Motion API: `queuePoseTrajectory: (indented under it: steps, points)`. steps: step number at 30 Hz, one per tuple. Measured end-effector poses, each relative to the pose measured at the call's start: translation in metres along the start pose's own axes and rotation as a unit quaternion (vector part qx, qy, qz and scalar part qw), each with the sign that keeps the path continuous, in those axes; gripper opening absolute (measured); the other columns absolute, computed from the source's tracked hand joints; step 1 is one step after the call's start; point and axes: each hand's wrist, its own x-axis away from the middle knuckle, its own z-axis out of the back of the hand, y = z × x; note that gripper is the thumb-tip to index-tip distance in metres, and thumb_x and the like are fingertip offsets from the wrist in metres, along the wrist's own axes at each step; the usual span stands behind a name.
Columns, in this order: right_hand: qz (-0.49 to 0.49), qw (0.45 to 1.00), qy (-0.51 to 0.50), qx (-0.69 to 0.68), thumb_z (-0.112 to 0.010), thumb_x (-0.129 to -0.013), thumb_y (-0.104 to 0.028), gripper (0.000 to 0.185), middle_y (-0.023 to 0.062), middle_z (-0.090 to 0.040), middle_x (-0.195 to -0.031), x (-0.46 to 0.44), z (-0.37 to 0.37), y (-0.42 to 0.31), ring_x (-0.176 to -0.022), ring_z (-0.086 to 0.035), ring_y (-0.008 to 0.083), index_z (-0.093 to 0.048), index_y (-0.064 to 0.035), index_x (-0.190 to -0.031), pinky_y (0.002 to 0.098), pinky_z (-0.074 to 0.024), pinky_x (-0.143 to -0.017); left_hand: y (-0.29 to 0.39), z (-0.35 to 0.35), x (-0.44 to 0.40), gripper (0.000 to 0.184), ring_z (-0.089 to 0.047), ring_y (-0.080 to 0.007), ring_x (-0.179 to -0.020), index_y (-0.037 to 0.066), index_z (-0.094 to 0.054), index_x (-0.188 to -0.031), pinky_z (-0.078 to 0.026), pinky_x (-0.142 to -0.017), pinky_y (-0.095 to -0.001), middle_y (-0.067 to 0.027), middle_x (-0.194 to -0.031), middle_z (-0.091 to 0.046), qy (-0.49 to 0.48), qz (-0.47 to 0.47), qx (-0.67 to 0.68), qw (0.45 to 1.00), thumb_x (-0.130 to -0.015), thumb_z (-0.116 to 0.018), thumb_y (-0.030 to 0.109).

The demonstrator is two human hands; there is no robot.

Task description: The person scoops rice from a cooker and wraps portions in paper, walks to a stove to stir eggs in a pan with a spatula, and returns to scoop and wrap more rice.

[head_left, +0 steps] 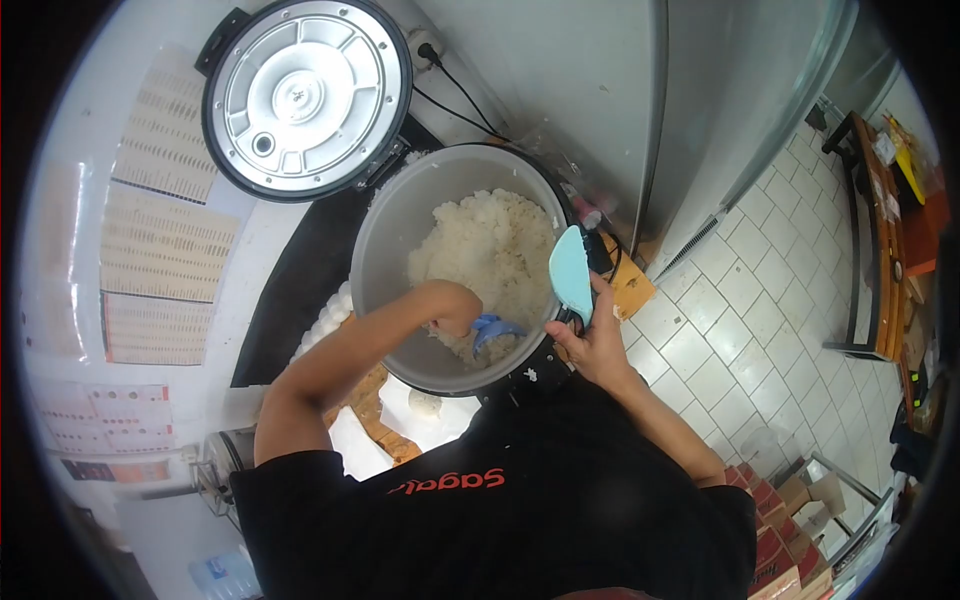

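In front of me stands an uncovered rice cooker (385, 240) with a grey inner pot and a large heap of white rice (490, 245) inside. My left hand (455, 308) reaches into the pot, its fingers curled and partly hidden. At its fingertips is a blue scoop (497, 333), low among the rice near the front wall. Just outside the pot's right rim, my right hand (597, 345) is closed at the lower end of a light-blue, half-moon-shaped piece (570, 272), whose exact kind I cannot make out.
The cooker's round metal lid (305, 100) is tipped up at the back left. Cords run from a wall socket (425, 48) behind it. A tall grey cabinet (560, 80) stands at the back right, beside the tiled floor (740, 300). Red cartons (780, 545) are stacked at lower right.
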Motion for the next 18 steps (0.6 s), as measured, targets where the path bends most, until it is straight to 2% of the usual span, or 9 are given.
queuePoseTrajectory:
  steps: [3,6,8,10,11,13,14,16,18]
  points:
    - [-0.058,0.997,-0.037,0.046,-0.074,-0.085,-0.028,0.086,0.0257,-0.053,-0.125,-0.001,0.011,-0.016,-0.11,-0.058,0.0374,-0.019,0.0014,-0.144,0.0412,-0.0491,-0.087,-0.025,0.004,0.028,0.022,-0.058,-0.0222,-0.05,0.001,-0.067,-0.081,-0.047,-0.05,-0.0356,-0.0086,-0.06,-0.058,0.012,-0.087,0.105,0.991,-0.084,-0.058,0.021]
    - [-0.019,0.997,0.019,0.072,-0.067,-0.09,-0.024,0.069,0.0207,-0.06,-0.108,-0.007,0.02,-0.044,-0.091,-0.062,0.0367,-0.032,-0.0033,-0.145,0.0415,-0.0506,-0.078,-0.046,-0.005,0.088,0.024,-0.055,-0.0159,-0.048,0.002,-0.066,-0.094,-0.045,-0.047,-0.0317,-0.0036,-0.056,-0.053,0.064,-0.143,0.269,0.95,-0.087,-0.059,0.023]
    - [0.076,0.983,-0.015,0.165,-0.063,-0.092,-0.02,0.055,0.0163,-0.06,-0.095,-0.023,0.025,-0.079,-0.079,-0.061,0.0335,-0.042,-0.0071,-0.141,0.0403,-0.0504,-0.071,-0.043,-0.019,0.124,0.023,-0.053,-0.0134,-0.047,0.002,-0.065,-0.097,-0.044,-0.047,-0.0303,-0.0022,-0.056,-0.051,0.163,-0.097,0.382,0.904,-0.089,-0.058,0.022]
    - [0.2,0.961,0.002,0.192,-0.059,-0.092,-0.016,0.042,0.0116,-0.055,-0.082,-0.043,0.01,-0.096,-0.067,-0.058,0.0281,-0.056,-0.0143,-0.134,0.0375,-0.0499,-0.062,-0.03,-0.038,0.145,0.027,-0.05,-0.0111,-0.046,-0.001,-0.062,-0.102,-0.043,-0.045,-0.0284,-0.0004,-0.055,-0.047,0.256,-0.072,0.503,0.822,-0.092,-0.057,0.023]
    - [0.226,0.947,-0.04,0.225,-0.059,-0.092,-0.018,0.045,0.012,-0.054,-0.08,-0.05,0.001,-0.103,-0.062,-0.058,0.0295,-0.054,-0.0159,-0.137,0.0391,-0.0507,-0.058,-0.024,-0.046,0.144,0.028,-0.05,-0.0111,-0.046,-0.002,-0.061,-0.101,-0.042,-0.045,-0.0279,-0.0006,-0.056,-0.047,0.284,-0.064,0.552,0.782,-0.092,-0.057,0.024]
    - [0.251,0.92,-0.104,0.281,-0.058,-0.092,-0.019,0.047,0.0148,-0.054,-0.078,-0.059,-0.03,-0.105,-0.058,-0.059,0.0331,-0.052,-0.0175,-0.139,0.0418,-0.0524,-0.057,-0.011,-0.059,0.135,0.03,-0.048,-0.0111,-0.046,-0.003,-0.059,-0.1,-0.041,-0.044,-0.027,-0.001,-0.057,-0.047,0.334,-0.049,0.64,0.691,-0.094,-0.057,0.026]
    - [0.238,0.916,-0.128,0.296,-0.057,-0.092,-0.02,0.048,0.0166,-0.055,-0.079,-0.061,-0.036,-0.105,-0.058,-0.06,0.0347,-0.051,-0.0173,-0.14,0.0431,-0.0528,-0.057,-0.005,-0.07,0.122,0.032,-0.047,-0.0111,-0.046,-0.003,-0.057,-0.095,-0.04,-0.043,-0.0267,-0.0015,-0.059,-0.047,0.356,-0.046,0.724,0.589,-0.095,-0.057,0.029]
    - [0.215,0.905,-0.17,0.327,-0.054,-0.093,-0.021,0.05,0.0201,-0.056,-0.08,-0.069,-0.045,-0.109,-0.058,-0.061,0.0377,-0.047,-0.0167,-0.142,0.0456,-0.0536,-0.058,0.007,-0.077,0.123,0.032,-0.045,-0.0111,-0.045,-0.002,-0.056,-0.091,-0.04,-0.042,-0.0274,-0.0012,-0.059,-0.045,0.39,-0.062,0.758,0.519,-0.096,-0.056,0.03]
    - [0.222,0.88,-0.184,0.377,-0.054,-0.096,-0.027,0.041,0.0177,-0.058,-0.076,-0.073,-0.046,-0.122,-0.057,-0.061,0.0362,-0.054,-0.019,-0.136,0.0437,-0.0523,-0.055,0.009,-0.084,0.121,0.033,-0.044,-0.0109,-0.044,-0.002,-0.055,-0.09,-0.039,-0.041,-0.0281,-0.0004,-0.059,-0.043,0.401,-0.079,0.781,0.471,-0.097,-0.055,0.031]
